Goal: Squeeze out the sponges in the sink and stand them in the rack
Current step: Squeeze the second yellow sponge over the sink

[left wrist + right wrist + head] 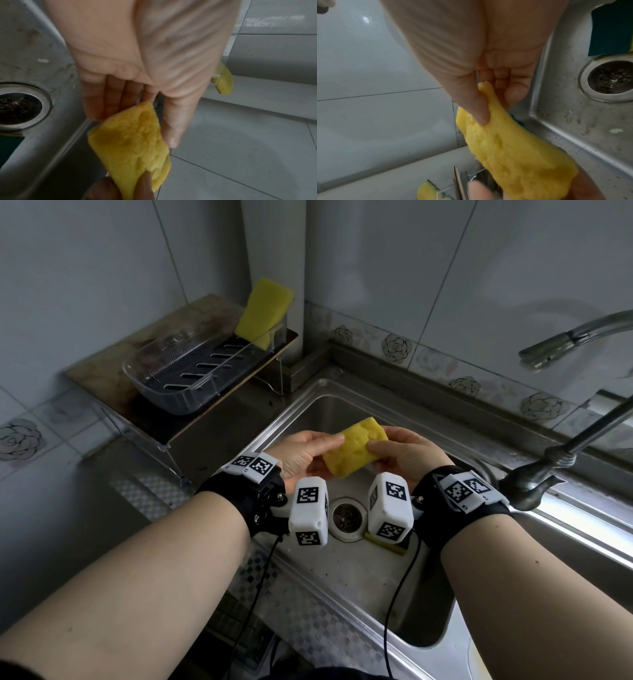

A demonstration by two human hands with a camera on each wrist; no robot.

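Sponge (354, 449), yellow and dimpled, held in the air above the sink (301, 409) between both hands. Right hand (402, 455): thumb pressed into the yellow face of one end, fingers curled behind it, so that this end is pinched; the right wrist view shows the thumb tip (481, 116) sunk into the foam and a strip of green scouring layer on the far side. Left hand (305, 453): thumb laid along the upper edge of the other end, fingers beneath; in the left wrist view the fingers (109, 102) run nearly straight under the sponge corner while the thumb lies beside it, and whether they clamp it cannot be told.

Below the hands, on the sink floor, the drain strainer (346, 514) lies near the centre; just beside it, toward the right wall of the basin, a second sponge (394, 544) lies flat, green side up in the wrist views, largely hidden in the head view by the wrist camera.

Beyond the sink's far left corner, a clear rack (205, 368) sits on a raised shelf; a third sponge (264, 313) stands tilted in its far end compartment. A tap (568, 340) reaches over the sink's right edge.
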